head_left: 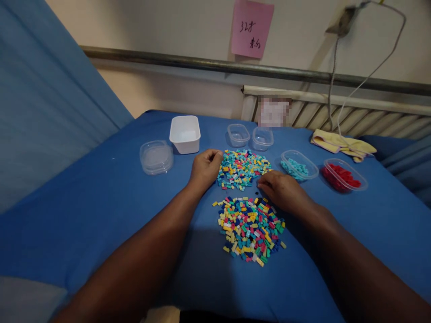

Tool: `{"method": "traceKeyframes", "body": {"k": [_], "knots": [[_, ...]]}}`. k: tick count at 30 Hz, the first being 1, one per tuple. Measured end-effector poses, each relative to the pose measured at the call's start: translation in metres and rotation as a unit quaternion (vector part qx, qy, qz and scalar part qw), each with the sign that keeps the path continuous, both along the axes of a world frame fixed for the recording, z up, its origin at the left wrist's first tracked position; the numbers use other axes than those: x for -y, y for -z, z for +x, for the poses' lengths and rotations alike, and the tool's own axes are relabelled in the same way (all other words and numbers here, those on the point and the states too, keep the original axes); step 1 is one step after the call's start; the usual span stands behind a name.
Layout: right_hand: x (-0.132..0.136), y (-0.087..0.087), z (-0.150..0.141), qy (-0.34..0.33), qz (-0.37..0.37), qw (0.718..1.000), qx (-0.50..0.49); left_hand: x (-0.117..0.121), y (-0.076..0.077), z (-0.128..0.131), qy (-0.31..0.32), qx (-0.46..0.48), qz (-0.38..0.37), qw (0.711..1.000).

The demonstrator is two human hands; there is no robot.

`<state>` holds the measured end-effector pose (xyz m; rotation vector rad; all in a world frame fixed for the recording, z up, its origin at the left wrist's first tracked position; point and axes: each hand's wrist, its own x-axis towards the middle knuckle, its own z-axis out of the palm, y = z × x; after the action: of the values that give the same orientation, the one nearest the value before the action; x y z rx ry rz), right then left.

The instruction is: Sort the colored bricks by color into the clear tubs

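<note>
Two piles of small multicoloured toy bricks lie on the blue cloth. The far pile is mostly turquoise with yellow and pink. Nearer to me is a mixed pile of yellow, green, pink, dark blue and white. My left hand is at the left edge of the far pile, its fingers curled with thumb against forefinger. At that pile's right front edge rests my right hand, fingertips pinched together and pointing down. Whatever either hand holds is hidden. A small black piece lies between the piles.
Behind the piles stand a white tub and two clear containers. Stacked clear lids lie left. To the right are containers of turquoise bricks and red bricks, and a yellow cloth. A blue curtain hangs left.
</note>
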<state>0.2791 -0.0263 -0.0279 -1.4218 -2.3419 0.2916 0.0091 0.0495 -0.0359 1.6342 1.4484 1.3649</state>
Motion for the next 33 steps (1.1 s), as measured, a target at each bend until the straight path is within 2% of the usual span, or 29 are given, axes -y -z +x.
{"method": "traceKeyframes", "body": {"k": [3, 7, 11, 13, 15, 20, 23, 26, 33], "knots": [[0.005, -0.008, 0.016, 0.035, 0.064, 0.997, -0.013, -0.001, 0.001, 0.0, 0.002, 0.004, 0.006, 1.0], [-0.005, -0.021, 0.055, 0.153, 0.184, 0.971, -0.025, -0.003, 0.003, -0.001, 0.004, 0.008, 0.01, 1.0], [-0.015, -0.022, 0.078, 0.214, 0.202, 0.956, -0.007, -0.004, 0.004, -0.001, 0.001, 0.001, 0.012, 1.0], [-0.014, -0.02, 0.074, 0.212, 0.215, 0.953, -0.017, -0.005, 0.004, -0.001, 0.001, 0.003, 0.014, 1.0], [-0.01, -0.016, 0.062, 0.182, 0.219, 0.958, -0.028, -0.005, 0.005, -0.002, 0.002, 0.006, 0.016, 1.0], [-0.005, 0.002, 0.027, 0.078, 0.111, 0.99, 0.047, -0.006, 0.007, -0.002, 0.003, 0.002, 0.016, 1.0], [-0.007, 0.013, 0.021, 0.088, 0.088, 0.987, 0.098, -0.006, 0.007, -0.001, 0.002, 0.007, 0.017, 1.0], [-0.009, 0.016, 0.023, 0.101, 0.083, 0.985, 0.115, -0.005, 0.006, -0.001, 0.001, 0.007, 0.011, 1.0], [-0.012, 0.017, 0.019, 0.113, 0.091, 0.988, 0.043, -0.005, 0.004, 0.0, 0.0, -0.002, 0.007, 1.0]]}}
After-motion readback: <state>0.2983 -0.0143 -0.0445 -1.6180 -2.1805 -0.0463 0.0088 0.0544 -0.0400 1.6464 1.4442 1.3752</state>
